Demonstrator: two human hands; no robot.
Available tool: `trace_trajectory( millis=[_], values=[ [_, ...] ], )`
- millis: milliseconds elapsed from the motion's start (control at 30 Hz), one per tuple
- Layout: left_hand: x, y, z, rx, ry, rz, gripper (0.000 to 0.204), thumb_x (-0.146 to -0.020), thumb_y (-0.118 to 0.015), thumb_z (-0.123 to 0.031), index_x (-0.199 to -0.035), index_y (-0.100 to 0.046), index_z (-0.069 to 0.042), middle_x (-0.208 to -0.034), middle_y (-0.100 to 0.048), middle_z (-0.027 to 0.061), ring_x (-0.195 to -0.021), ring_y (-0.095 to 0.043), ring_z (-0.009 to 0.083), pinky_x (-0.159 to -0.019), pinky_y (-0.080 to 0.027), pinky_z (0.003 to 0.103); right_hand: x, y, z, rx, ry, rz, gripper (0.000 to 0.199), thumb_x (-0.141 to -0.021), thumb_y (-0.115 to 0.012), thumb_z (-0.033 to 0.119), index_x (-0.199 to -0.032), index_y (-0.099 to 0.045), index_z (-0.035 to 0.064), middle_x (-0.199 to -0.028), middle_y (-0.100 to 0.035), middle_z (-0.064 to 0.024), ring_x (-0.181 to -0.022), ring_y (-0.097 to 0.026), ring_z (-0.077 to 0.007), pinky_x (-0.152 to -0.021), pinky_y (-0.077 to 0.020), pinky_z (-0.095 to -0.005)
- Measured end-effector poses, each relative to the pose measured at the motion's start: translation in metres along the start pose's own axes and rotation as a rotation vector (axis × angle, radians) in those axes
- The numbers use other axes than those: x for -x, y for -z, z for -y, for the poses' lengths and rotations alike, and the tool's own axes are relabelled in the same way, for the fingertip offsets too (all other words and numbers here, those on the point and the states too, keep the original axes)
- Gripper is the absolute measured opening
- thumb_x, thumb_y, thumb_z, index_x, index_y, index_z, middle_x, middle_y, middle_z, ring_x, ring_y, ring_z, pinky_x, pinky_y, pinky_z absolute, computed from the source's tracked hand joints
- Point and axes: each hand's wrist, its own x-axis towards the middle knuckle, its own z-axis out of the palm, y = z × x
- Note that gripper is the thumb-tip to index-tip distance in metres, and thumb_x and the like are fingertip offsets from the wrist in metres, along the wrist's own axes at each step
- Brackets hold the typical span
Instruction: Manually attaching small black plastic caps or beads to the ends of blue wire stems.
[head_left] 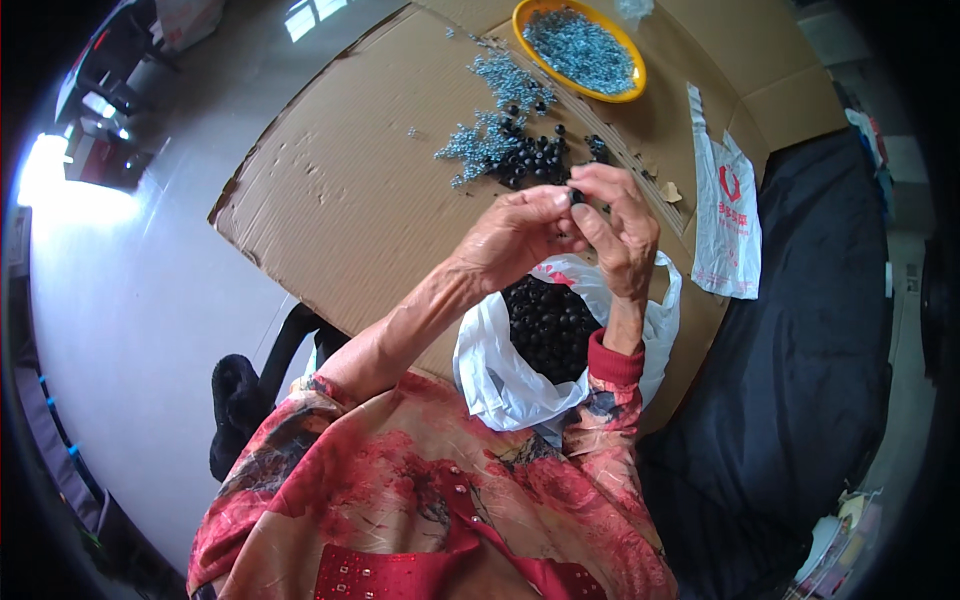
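Note:
Over the cardboard, my two hands meet around one small round black piece point(576, 197). The thumb and fingers of my left hand point(515, 228) pinch it from the left. From the other side, the thumb and bent fingers of my right hand point(622, 228) close on the same piece. Its far side is hidden by the fingers. Just beyond the hands lies a loose pile of black pieces point(540, 157), beside heaps of small shiny blue-grey metal parts point(478, 145), too small to name exactly. Below my wrists an opened white plastic bag point(490, 375) holds many more black pieces point(548, 325).
A yellow oval bowl point(634, 88) full of the metal parts stands at the far side of the cardboard sheet point(330, 160). A flattened white bag with red print point(725, 205) lies at the right, next to dark cloth point(820, 300). Pale floor point(130, 330) stretches along the left.

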Motion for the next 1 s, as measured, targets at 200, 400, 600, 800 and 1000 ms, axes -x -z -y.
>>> trace_trajectory(
  millis=[200, 400, 600, 800, 1000],
  values=[
    [0.004, -0.012, 0.009, 0.017, 0.006, -0.144, 0.014, -0.086, -0.056, -0.017, -0.089, -0.059, -0.003, -0.076, -0.057, 0.002, -0.072, -0.056, 0.0122, -0.073, -0.05, 0.032, 0.008, 0.004, -0.002, 0.045, 0.039, 0.015, 0.019, -0.076, -0.061, 0.009, -0.094, -0.063, 0.0028, -0.096, -0.059, -0.0104, -0.089, -0.057, -0.0209, -0.079, -0.0444, -0.0309],
    [0.004, -0.001, -0.035, -0.262, -0.258, -0.186, 0.016, -0.085, -0.056, -0.017, -0.085, -0.058, -0.001, -0.079, -0.06, 0.0086, -0.071, -0.058, 0.0158, -0.071, -0.05, 0.03, -0.002, -0.016, -0.012, -0.058, -0.107, -0.074, 0.019, -0.076, -0.062, 0.01, -0.093, -0.063, 0.0016, -0.089, -0.059, -0.0095, -0.08, -0.058, -0.0184, -0.072, -0.0453, -0.0277],
    [0.02, 0.005, -0.089, -0.506, -0.502, -0.308, 0.019, -0.083, -0.059, -0.02, -0.088, -0.06, -0.001, -0.082, -0.062, 0.0094, -0.077, -0.06, 0.0174, -0.076, -0.049, 0.034, -0.022, -0.06, -0.045, 0.168, -0.03, 0.295, 0.008, -0.072, -0.06, 0.006, -0.079, -0.061, 0.0034, -0.07, -0.058, -0.0123, -0.064, -0.061, -0.0246, -0.057, -0.0491, -0.0326],
    [0.025, 0.014, -0.097, -0.505, -0.514, -0.326, 0.019, -0.084, -0.058, -0.019, -0.089, -0.06, -0.002, -0.082, -0.062, 0.0098, -0.076, -0.06, 0.0173, -0.075, -0.05, 0.033, -0.02, -0.105, -0.074, 0.332, 0.191, 0.307, 0.006, -0.071, -0.059, 0.005, -0.076, -0.057, 0.0046, -0.065, -0.056, -0.0153, -0.061, -0.06, -0.033, -0.054, -0.0497, -0.038],
    [0.022, 0.018, -0.093, -0.489, -0.491, -0.373, 0.02, -0.084, -0.059, -0.021, -0.089, -0.061, -0.001, -0.082, -0.062, 0.0095, -0.075, -0.06, 0.0168, -0.075, -0.05, 0.033, -0.018, -0.103, -0.08, 0.474, 0.169, 0.392, 0.005, -0.071, -0.059, 0.004, -0.075, -0.056, 0.0053, -0.065, -0.057, -0.0122, -0.062, -0.06, -0.0313, -0.055, -0.0494, -0.0382]
  ],
)
